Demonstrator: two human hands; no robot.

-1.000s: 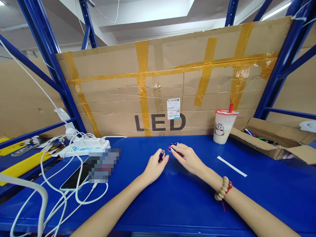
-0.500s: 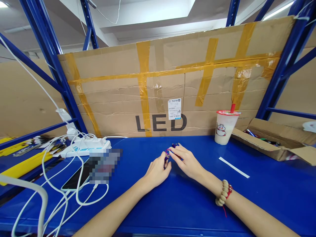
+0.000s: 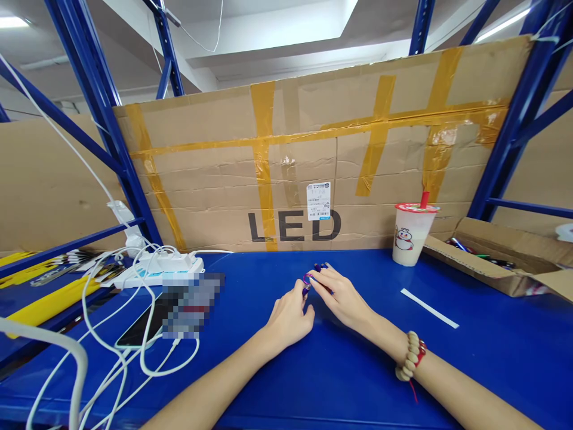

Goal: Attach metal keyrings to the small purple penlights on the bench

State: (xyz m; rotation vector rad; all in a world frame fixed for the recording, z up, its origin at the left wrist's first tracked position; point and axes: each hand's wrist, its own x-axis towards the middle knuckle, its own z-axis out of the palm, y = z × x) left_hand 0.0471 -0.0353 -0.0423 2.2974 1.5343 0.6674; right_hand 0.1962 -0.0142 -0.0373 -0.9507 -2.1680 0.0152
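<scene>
Where white cables (image 3: 165,374) loop over the left of the bench (image 3: 340,382), a power strip (image 3: 172,263) sits toward the back, likely so they can reach the phone (image 3: 143,327) lying just in front; whatever adjoins the phone is blurred out. Near the middle, the left hand (image 3: 289,315) is curled around a dark purple piece (image 3: 305,291), its end showing at the fingers, presumably to keep it steady. Close by, the right hand (image 3: 342,298) pinches a purple loop (image 3: 304,278) right at that end; whether loop and piece touch, I cannot tell. Farther right a lidded cup (image 3: 409,245) stands upright, perhaps set back against spills. A white strip (image 3: 430,308) lies before it, apart from both hands. Last, an open cardboard box (image 3: 470,266) keeps loose pen-like items (image 3: 486,258) together.
</scene>
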